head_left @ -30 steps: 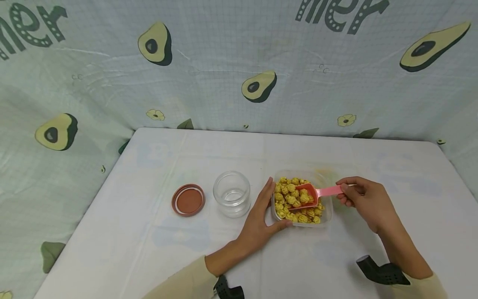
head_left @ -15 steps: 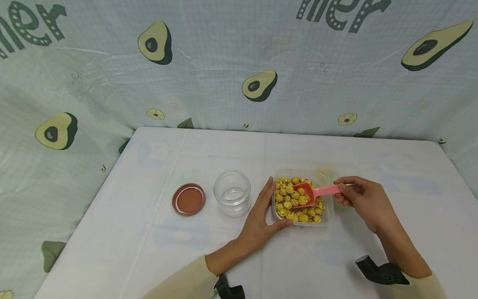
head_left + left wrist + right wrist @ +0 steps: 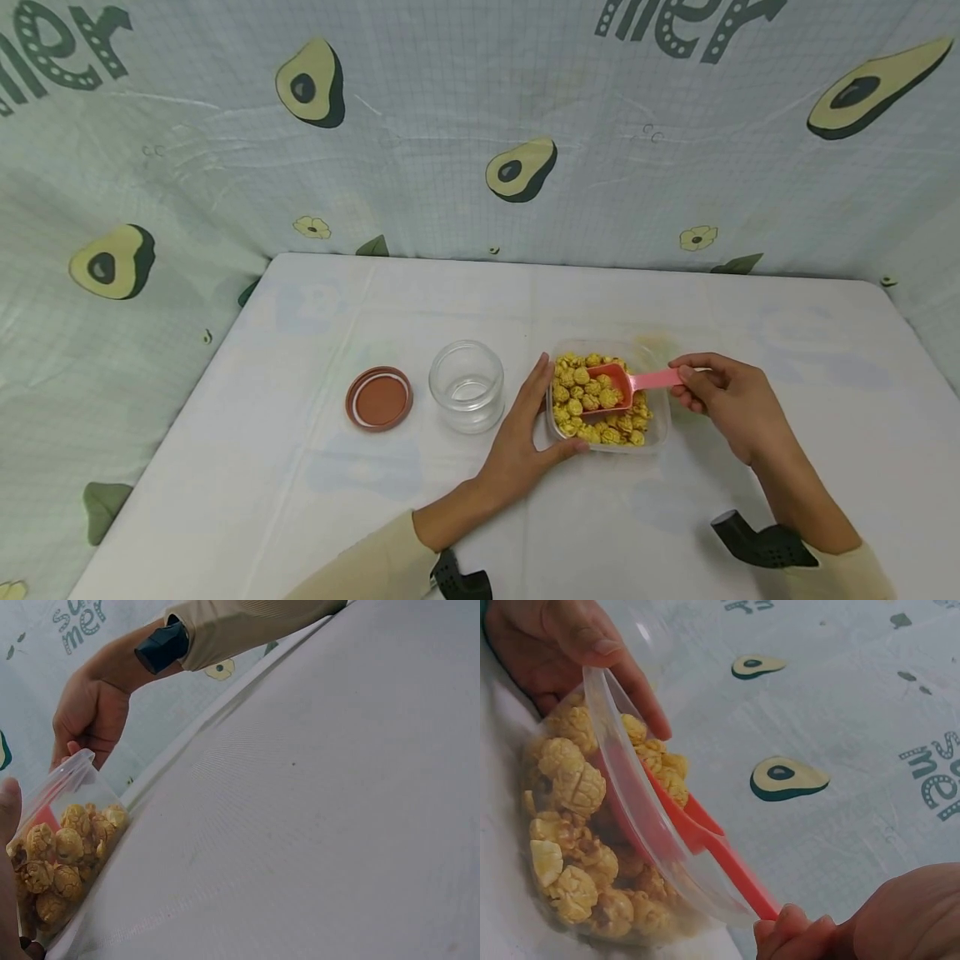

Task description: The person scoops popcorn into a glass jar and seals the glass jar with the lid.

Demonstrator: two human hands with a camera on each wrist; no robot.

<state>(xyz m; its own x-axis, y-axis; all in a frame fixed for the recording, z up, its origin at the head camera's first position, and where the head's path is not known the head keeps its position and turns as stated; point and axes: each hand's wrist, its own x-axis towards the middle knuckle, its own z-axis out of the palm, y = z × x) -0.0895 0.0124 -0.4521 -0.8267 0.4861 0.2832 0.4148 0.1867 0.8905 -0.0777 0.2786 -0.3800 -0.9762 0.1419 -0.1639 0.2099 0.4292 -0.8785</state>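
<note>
A clear plastic container (image 3: 658,429) of yellow popcorn (image 3: 567,398) stands right of the table's middle. My left hand (image 3: 516,442) rests against its left side, fingers extended along the wall and thumb at the near corner. Thumb and fingers of my right hand (image 3: 731,408) pinch the handle of a pink scoop (image 3: 654,379). The scoop's bowl is sunk among the popcorn and carries several pieces. From the right wrist, the red bowl of the scoop (image 3: 694,832) shows partly through the container wall (image 3: 634,791), its handle slanting out over the rim.
Left of the container stands an open glass jar (image 3: 467,400) with nothing in it. A brown round lid (image 3: 378,400) lies farther left, inner side up. White cloth covers the table (image 3: 360,517), and a printed avocado curtain (image 3: 420,150) hangs behind its far edge.
The scoop has shifted slightly left, deeper among the popcorn, with the right hand following it. The left hand keeps its place at the container; jar and lid have not moved.
</note>
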